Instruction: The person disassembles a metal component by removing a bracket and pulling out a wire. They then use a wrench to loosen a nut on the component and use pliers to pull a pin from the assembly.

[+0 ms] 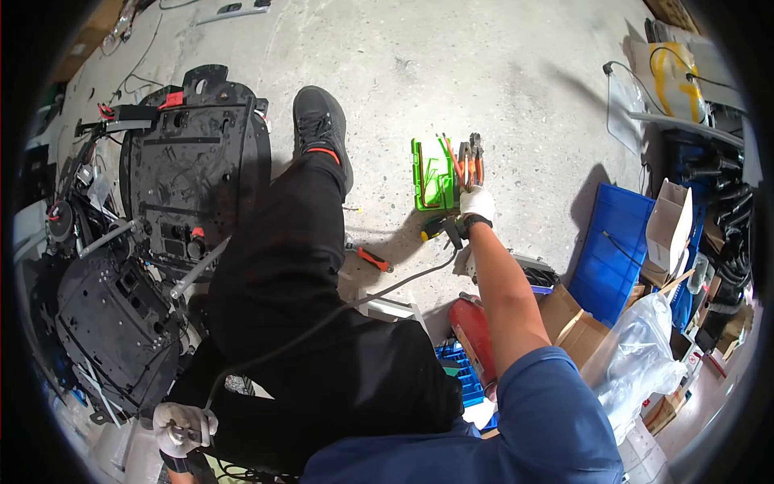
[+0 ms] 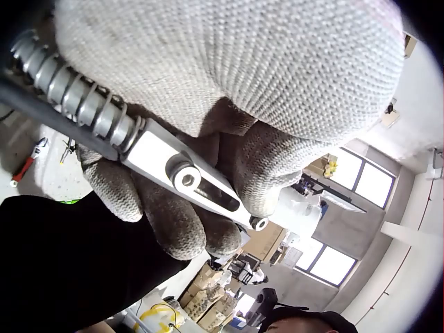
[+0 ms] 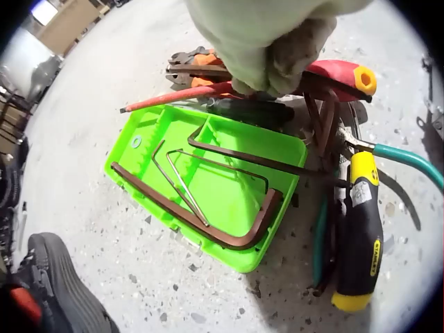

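My gloved left hand [image 1: 184,429] [image 2: 229,69] holds a slotted silver metal fitting [image 2: 149,154], its fingers curled around it. A coil spring [image 2: 87,104] is at the fitting's end, beside a black cable [image 2: 55,119]. My gloved right hand [image 1: 477,206] [image 3: 277,41] is over the tools on the floor, fingertips curled on a dark hex key [image 3: 322,84]. Part of the grip is hidden by the glove. Under and beside it lie a red screwdriver [image 3: 187,96] and orange-handled pliers [image 3: 208,59]. A green tray [image 3: 225,198] [image 1: 436,189] holds more hex keys [image 3: 187,208].
A yellow-and-black screwdriver [image 3: 361,236] and teal-handled pliers [image 3: 409,159] lie beside the tray. Black machine panels [image 1: 189,177] stand at the left. A red cylinder [image 1: 473,339], blue bin [image 1: 613,242] and cardboard box [image 1: 568,323] are at the right. An orange-handled tool [image 1: 373,259] lies near the knee.
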`<state>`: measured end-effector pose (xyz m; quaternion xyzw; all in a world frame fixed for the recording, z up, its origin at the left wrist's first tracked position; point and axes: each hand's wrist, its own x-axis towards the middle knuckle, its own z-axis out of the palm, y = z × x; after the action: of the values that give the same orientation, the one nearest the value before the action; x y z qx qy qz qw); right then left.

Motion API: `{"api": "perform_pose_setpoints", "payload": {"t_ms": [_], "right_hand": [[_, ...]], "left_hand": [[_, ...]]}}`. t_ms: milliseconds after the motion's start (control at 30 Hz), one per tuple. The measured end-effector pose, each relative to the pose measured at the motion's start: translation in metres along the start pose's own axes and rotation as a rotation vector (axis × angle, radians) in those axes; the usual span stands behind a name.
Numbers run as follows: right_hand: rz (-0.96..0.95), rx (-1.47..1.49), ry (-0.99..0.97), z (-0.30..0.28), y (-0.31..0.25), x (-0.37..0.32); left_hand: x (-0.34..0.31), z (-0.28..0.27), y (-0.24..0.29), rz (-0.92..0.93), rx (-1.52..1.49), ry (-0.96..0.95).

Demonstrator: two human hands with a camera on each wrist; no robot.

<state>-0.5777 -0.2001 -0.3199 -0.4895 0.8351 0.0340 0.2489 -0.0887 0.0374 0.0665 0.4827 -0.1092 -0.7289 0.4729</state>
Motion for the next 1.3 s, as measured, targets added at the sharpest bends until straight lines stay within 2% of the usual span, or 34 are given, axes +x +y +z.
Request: {"api": "perform_pose_setpoints", "payload": {"t_ms": [33, 133, 367, 500, 633, 733, 767, 833, 900, 967, 1000, 1033, 1233, 1300], "right_hand": [[-0.001, -0.001, -0.002, 0.001, 0.000, -0.002], [-0.024, 0.023, 0.105, 0.007, -0.004, -0.012], [-0.117, 0.026, -0.017, 0.022, -0.023, -0.029], [-0.179, 0.050, 0.018, 0.027, -0.030, -0.026], [-0.154, 0.064, 0.092, 0.039, -0.027, -0.023], [-0.096, 0.112, 0.100, 0.027, -0.043, -0.036], [-0.115, 0.028, 0.052, 0.030, -0.046, -0.037], [-0.133, 0.039, -0.013, 0.038, -0.050, -0.037], [-0.118, 0.012, -0.010, 0.049, -0.052, -0.031], [-0.033, 0.057, -0.165, 0.067, -0.042, -0.017], [-0.045, -0.073, -0.117, 0.068, -0.046, -0.017], [-0.047, -0.073, -0.120, 0.071, -0.047, -0.017], [-0.071, -0.004, -0.106, 0.081, -0.043, -0.013], [-0.043, 0.092, -0.137, 0.110, -0.022, 0.001]], "left_hand": [[0.002, 0.001, 0.001, 0.002, 0.034, -0.064], [0.002, 0.003, 0.001, 0.010, 0.033, -0.058], [-0.003, 0.001, -0.003, 0.011, 0.009, -0.016], [0.001, 0.004, -0.001, 0.015, 0.036, -0.021], [0.000, 0.003, -0.001, 0.016, 0.041, -0.010], [-0.001, 0.001, -0.002, 0.014, 0.024, -0.019], [0.000, 0.001, -0.002, 0.013, 0.024, -0.019], [0.001, 0.002, -0.003, 0.013, 0.018, -0.034], [0.003, 0.002, -0.003, 0.008, 0.026, -0.040], [0.002, 0.002, -0.002, 0.002, 0.035, -0.046], [0.002, 0.002, -0.001, 0.003, 0.036, -0.041], [0.002, 0.002, -0.001, 0.004, 0.037, -0.035], [-0.001, 0.002, 0.000, 0.007, 0.030, -0.013], [-0.001, 0.001, 0.000, 0.007, 0.024, -0.020]]}}
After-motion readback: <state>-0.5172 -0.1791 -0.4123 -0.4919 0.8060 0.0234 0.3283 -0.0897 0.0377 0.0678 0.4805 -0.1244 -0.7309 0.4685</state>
